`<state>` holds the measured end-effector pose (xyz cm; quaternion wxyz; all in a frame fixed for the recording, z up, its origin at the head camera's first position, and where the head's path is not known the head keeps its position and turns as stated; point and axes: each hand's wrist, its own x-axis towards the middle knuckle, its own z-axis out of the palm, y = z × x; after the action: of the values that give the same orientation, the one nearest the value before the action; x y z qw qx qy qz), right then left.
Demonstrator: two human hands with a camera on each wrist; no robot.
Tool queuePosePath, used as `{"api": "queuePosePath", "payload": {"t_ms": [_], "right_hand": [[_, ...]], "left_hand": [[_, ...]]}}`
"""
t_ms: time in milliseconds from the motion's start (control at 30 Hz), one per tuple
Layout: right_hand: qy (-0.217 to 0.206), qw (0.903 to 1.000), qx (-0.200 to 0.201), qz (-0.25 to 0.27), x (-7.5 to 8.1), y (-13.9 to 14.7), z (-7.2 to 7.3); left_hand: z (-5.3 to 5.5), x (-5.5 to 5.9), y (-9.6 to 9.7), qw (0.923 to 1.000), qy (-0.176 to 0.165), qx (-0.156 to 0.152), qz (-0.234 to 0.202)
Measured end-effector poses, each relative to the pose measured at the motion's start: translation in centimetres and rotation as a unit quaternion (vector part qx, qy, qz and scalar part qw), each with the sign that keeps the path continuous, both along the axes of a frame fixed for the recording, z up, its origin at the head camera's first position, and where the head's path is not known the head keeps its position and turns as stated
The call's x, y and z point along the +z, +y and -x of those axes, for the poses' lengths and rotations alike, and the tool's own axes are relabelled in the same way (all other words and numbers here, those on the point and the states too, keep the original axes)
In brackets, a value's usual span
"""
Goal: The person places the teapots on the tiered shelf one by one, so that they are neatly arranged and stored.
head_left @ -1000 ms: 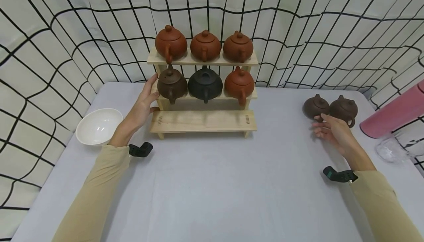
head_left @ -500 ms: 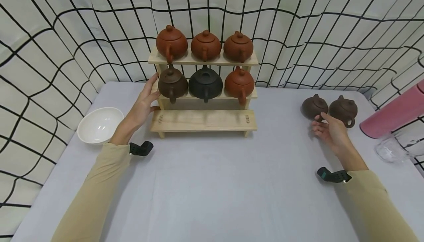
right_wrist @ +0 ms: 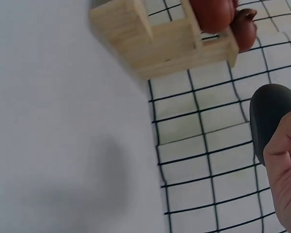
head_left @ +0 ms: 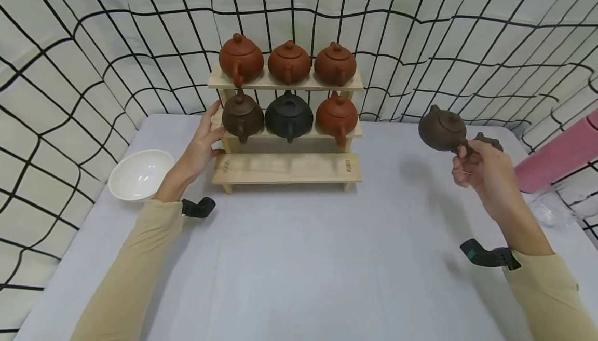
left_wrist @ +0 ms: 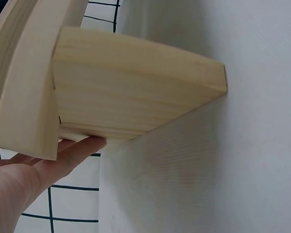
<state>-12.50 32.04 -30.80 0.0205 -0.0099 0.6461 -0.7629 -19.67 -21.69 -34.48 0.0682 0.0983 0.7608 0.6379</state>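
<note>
My right hand (head_left: 490, 172) pinches a small dark brown teapot (head_left: 443, 129) by its handle and holds it up off the table. Its spout points away, and its shadow falls on the cloth. In the right wrist view the teapot's dark rounded side (right_wrist: 271, 109) shows beyond the curled fingers. My left hand (head_left: 200, 144) grips the left end of a three-step wooden stand (head_left: 287, 169) at its middle shelf. From the left wrist view, a finger (left_wrist: 85, 148) lies against the stand's wood. Several teapots, such as a black one (head_left: 289, 118), fill the upper two shelves.
A second brown teapot (head_left: 488, 141), partly hidden by the right hand, stands at the back right. Beside it are a pink bottle (head_left: 558, 149) and a clear glass (head_left: 556, 206). A white bowl (head_left: 140, 175) sits left of the stand. Black-lined grid netting (head_left: 397, 35) encloses the table.
The right hand has taken hold of the nearer brown teapot's handle and lifted it from the table. The left hand has stayed at the stand.
</note>
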Motion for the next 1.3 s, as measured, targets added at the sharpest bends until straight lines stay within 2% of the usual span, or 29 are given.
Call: {"api": "queuePosePath", "payload": {"t_ms": [133,267,367,467,567,700,867,1033,1133,1300], "right_hand": [[0.048,0.9978,0.042,0.016,2.5,-1.4,-0.9],[0.069,0.9950,0.072,0.002,4.5,-3.9,-1.7],[0.080,0.9920,0.096,-0.016,5.3,-6.2,-2.3],[0.087,0.9868,0.134,-0.029,5.4,-8.9,-2.8],[0.076,0.9794,0.181,-0.046,5.0,-11.8,-3.2],[0.022,0.9686,0.235,-0.078,3.5,-15.7,-3.5],[-0.021,0.9574,0.269,-0.103,0.8,-19.8,-3.2],[-0.033,0.9607,0.253,-0.110,-1.4,-22.4,-2.2],[-0.038,0.9647,0.236,-0.110,-2.1,-23.4,-1.5],[-0.038,0.9662,0.226,-0.117,-2.9,-24.6,-0.6]], "left_hand": [[0.0,0.1,-0.2,1.0000,-0.001,0.003,-0.006],[0.0,0.1,-0.4,0.9999,-0.005,0.005,-0.013],[0.0,-0.1,-0.4,0.9999,-0.006,0.003,-0.015],[0.1,-0.2,-0.4,0.9999,-0.005,0.002,-0.016],[0.0,-0.2,-0.3,0.9999,-0.004,0.002,-0.015],[0.0,-0.1,-0.2,0.9999,-0.002,0.002,-0.015],[0.0,0.0,0.0,1.0000,0.000,0.002,-0.009],[-0.1,0.1,0.1,1.0000,0.004,0.003,-0.008],[-0.1,0.1,0.1,0.9999,0.003,0.003,-0.010],[-0.2,0.2,0.1,0.9999,0.000,0.002,-0.015]]}}
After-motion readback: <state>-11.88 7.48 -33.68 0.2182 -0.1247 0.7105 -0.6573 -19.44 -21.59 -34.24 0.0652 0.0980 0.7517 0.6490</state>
